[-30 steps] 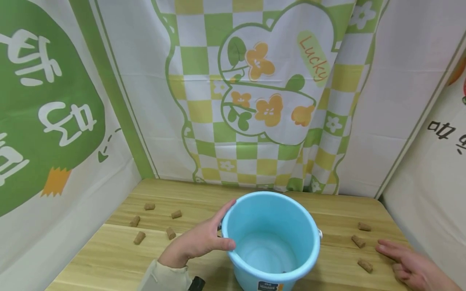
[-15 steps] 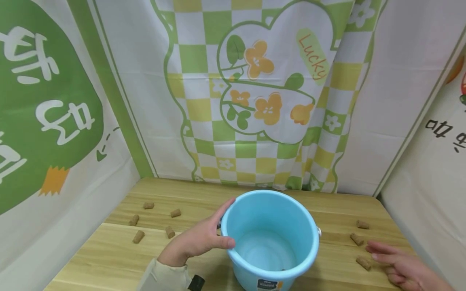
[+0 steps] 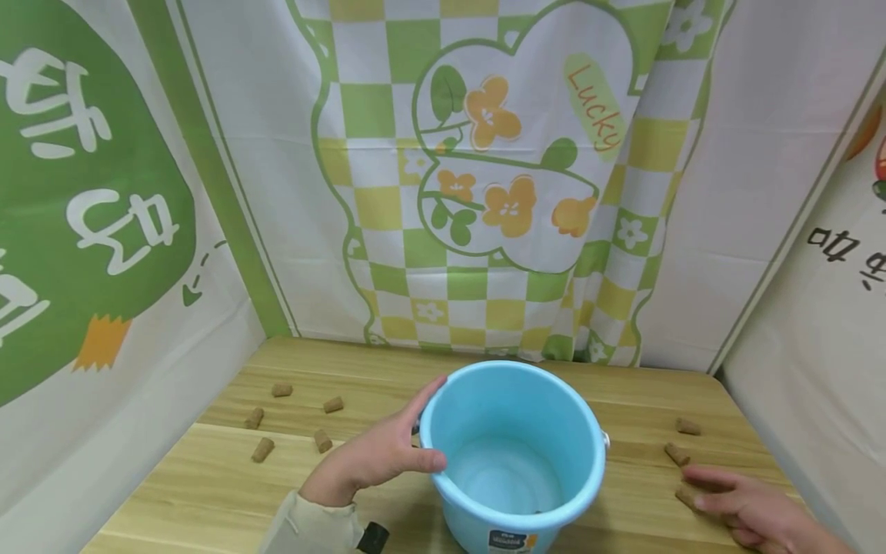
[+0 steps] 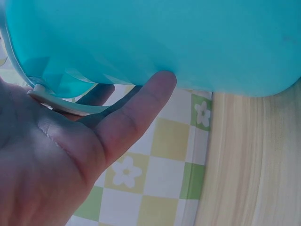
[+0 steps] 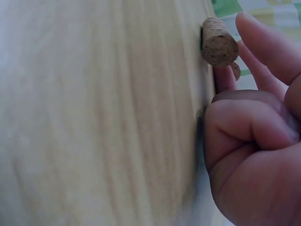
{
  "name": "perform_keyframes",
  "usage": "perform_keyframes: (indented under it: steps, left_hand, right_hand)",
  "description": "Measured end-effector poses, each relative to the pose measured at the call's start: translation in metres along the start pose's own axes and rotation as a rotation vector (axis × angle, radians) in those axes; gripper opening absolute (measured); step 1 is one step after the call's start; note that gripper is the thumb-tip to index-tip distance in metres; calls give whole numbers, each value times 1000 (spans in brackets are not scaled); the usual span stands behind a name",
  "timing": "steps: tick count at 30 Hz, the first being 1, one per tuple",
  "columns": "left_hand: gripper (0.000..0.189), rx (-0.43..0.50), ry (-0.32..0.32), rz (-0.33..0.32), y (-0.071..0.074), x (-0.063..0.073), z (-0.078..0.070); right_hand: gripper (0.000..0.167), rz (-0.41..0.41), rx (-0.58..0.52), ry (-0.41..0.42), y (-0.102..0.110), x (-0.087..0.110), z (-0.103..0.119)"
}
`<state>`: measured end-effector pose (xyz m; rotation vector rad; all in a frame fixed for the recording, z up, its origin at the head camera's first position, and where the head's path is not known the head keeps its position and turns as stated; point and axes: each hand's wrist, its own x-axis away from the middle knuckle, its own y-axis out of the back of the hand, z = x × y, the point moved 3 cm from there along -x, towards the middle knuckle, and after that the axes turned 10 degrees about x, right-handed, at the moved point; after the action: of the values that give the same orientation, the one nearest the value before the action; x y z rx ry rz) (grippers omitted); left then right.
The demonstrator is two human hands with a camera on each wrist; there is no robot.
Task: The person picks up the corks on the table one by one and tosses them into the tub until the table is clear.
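Note:
A light blue bucket (image 3: 512,400) stands upright at the front middle of the table. My left hand (image 3: 377,462) holds it at its left side, thumb at the rim and fingers along the outer wall. In the left wrist view, one finger presses the bucket wall beside the pale handle (image 4: 70,106). On the right, my right hand (image 3: 751,504) reaches around a cork (image 3: 685,496), with thumb and index finger spread at its two sides. The right wrist view shows that cork (image 5: 219,44) beside the thumb tip, a small gap between them; the other fingers are curled in.
Two more corks lie just beyond the right hand, a middle one (image 3: 677,454) and a farther one (image 3: 688,426). Several corks, among them a near one (image 3: 263,449), are scattered on the left of the wooden table (image 3: 201,492). Printed cloth (image 3: 457,285) hangs behind and at both sides.
My right hand has moved left across the table, from beside the corks to the nearest one, thumb and index finger now around it. The left hand and bucket stay nearly in place.

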<state>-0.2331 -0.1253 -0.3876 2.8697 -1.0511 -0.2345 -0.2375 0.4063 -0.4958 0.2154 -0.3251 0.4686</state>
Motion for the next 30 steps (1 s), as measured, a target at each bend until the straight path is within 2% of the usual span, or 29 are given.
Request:
perform_keyframes:
  steps: [4,10,15,22,24,30]
  left_hand:
    - [113,-12,4,-9,1,1,0]
    - [114,-9,-5,-12,1,1,0]
    - [114,-4,-6,-4,1,1,0]
    - [113,22,-10,15,1,0,2]
    - [113,25,-17,19,1,0,2]
    - [113,22,-24,21,0,0,2]
  right_hand:
    - [56,-53,102,-33,-4,-3,1]
    - [44,-31,104,10,-7,-8,-1]
    - [48,-45,181,18,-8,-9,1]
    - [58,-94,255,-46,-7,-8,3]
    - [54,-90,221,-48,-6,-8,2]
    - [29,-36,23,-1,-6,-9,-1]
